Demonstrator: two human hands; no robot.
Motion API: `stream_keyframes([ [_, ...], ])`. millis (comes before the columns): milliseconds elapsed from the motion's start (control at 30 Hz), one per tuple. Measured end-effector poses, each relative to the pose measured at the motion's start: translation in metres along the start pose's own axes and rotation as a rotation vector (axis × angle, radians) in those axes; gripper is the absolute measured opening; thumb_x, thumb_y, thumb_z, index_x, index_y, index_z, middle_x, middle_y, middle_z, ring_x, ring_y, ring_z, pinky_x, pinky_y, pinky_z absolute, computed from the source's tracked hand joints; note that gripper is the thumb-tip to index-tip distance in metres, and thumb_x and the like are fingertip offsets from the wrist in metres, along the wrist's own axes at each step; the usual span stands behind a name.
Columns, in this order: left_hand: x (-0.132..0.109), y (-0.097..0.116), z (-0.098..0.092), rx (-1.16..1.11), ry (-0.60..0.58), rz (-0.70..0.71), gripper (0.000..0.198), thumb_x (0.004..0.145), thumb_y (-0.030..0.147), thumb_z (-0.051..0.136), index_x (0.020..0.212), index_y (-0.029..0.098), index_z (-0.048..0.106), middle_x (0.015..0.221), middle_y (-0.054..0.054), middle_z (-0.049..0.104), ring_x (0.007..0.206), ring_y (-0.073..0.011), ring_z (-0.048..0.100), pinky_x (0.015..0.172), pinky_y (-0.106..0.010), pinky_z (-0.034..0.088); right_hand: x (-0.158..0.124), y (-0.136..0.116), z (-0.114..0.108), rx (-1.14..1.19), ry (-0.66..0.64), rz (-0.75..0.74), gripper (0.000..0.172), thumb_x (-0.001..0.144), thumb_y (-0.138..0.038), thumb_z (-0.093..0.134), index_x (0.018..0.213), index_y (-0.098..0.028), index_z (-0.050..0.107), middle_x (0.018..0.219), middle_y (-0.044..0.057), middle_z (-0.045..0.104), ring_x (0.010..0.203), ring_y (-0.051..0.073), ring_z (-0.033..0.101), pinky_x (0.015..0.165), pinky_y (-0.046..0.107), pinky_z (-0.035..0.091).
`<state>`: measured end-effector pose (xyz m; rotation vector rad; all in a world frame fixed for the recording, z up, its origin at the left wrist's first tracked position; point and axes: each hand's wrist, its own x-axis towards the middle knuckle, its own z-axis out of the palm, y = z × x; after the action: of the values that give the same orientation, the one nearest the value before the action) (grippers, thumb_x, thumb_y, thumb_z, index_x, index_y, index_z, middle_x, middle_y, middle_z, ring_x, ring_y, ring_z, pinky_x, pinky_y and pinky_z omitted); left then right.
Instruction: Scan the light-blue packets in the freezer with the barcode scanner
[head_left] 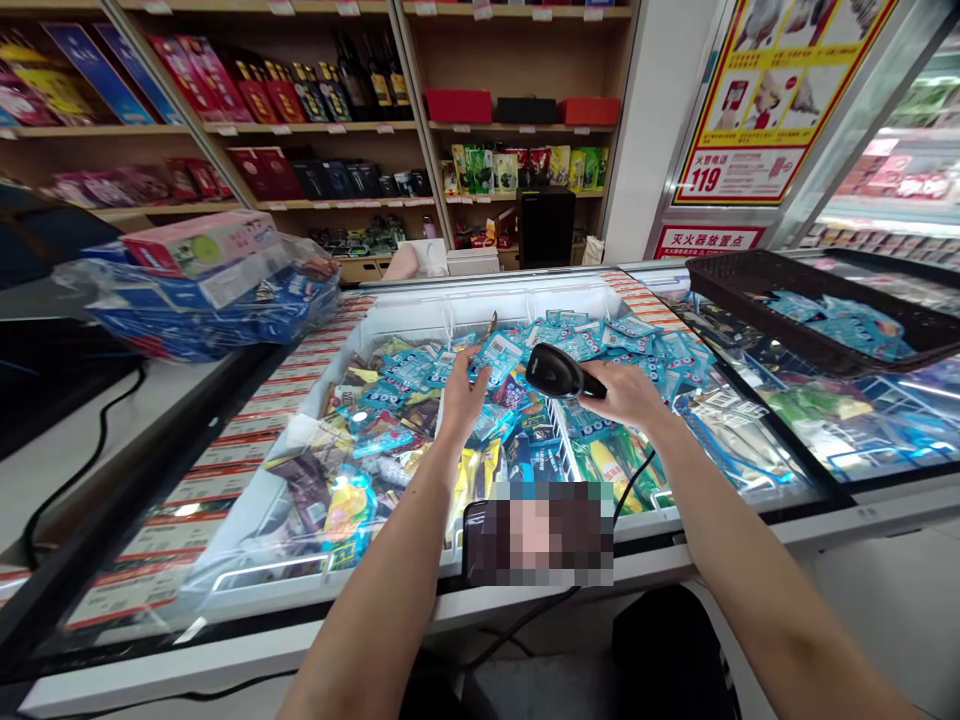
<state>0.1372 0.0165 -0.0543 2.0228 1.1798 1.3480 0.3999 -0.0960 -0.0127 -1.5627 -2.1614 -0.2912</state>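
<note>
My left hand grips a small light-blue packet by its left side, with its printed label facing up. In my right hand, fingers wrapped round the handle, is a black barcode scanner. Its head points left, toward the packet, across a small gap. Many similar blue packets lie heaped on the glass top of a chest freezer, beneath and beyond both hands. Through the glass, wrapped ice creams show in white wire baskets.
Bagged boxes stand at the left. A dark basket holding more blue packets rests at the right. A dark device with a blurred screen sits at the near edge, by the scanner's cable. Stocked shelves rise behind.
</note>
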Motion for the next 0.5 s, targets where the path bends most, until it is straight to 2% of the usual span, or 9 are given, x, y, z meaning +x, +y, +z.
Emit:
stream_keyframes([
  [200,-0.0011,0.0047,-0.0003,-0.033,-0.023,-0.022,0.04,0.085,0.038,0.048,0.123,0.029,0.045,0.114,-0.005,0.053,0.057,-0.0056,0.049,0.056,-0.024,0.048,0.0016,-0.0037,0.0041,-0.041,0.023,0.002,0.046,0.078,-0.035,0.056,0.122,-0.021,0.051,0.093,0.005,0.068,0.078,0.019,0.062,0.063,0.027,0.039],
  [500,0.0001,0.0076,0.001,-0.057,-0.035,-0.017,0.042,0.085,0.037,0.047,0.125,0.028,0.044,0.115,-0.006,0.054,0.062,-0.0086,0.056,0.054,-0.024,0.05,0.0032,-0.0076,0.0069,-0.073,0.022,0.013,0.039,0.08,-0.039,0.054,0.116,-0.021,0.054,0.097,0.005,0.067,0.082,0.02,0.062,0.064,0.027,0.039],
])
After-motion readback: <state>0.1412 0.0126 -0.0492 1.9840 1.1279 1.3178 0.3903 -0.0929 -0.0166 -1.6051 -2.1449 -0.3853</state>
